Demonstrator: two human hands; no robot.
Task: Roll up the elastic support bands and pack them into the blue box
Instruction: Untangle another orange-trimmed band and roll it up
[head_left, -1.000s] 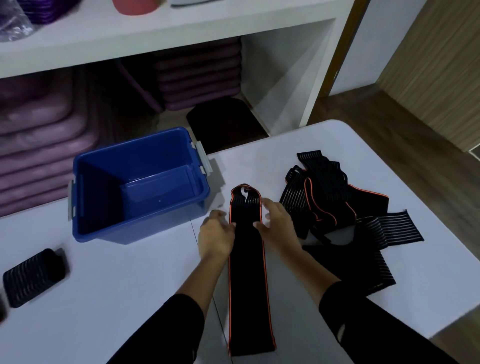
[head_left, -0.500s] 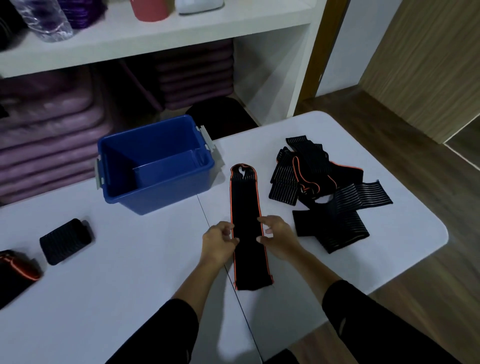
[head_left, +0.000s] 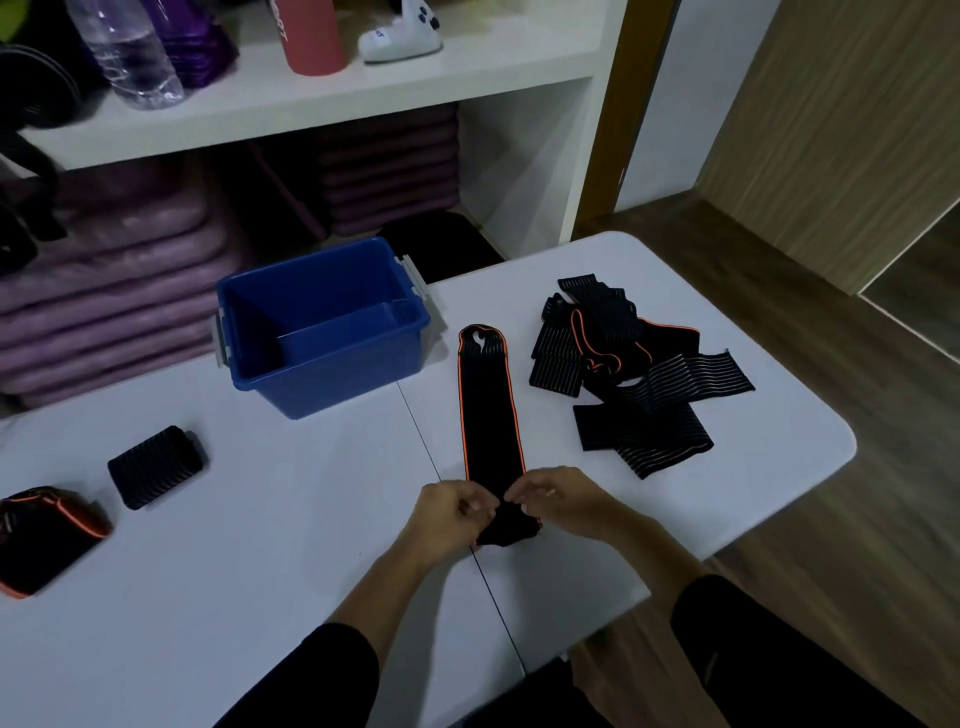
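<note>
Your left hand (head_left: 452, 512) and right hand (head_left: 558, 501) have moved from the middle of the orange-edged band (head_left: 488, 405) down to its near end. Both now grip that end with curled fingers, which suggests the roll is only starting. The band lies flat on the surface (head_left: 260, 561), its far end near the blue box (head_left: 337, 374). Nothing shows inside the box. A loose pile (head_left: 639, 379) waits at the right.
</note>
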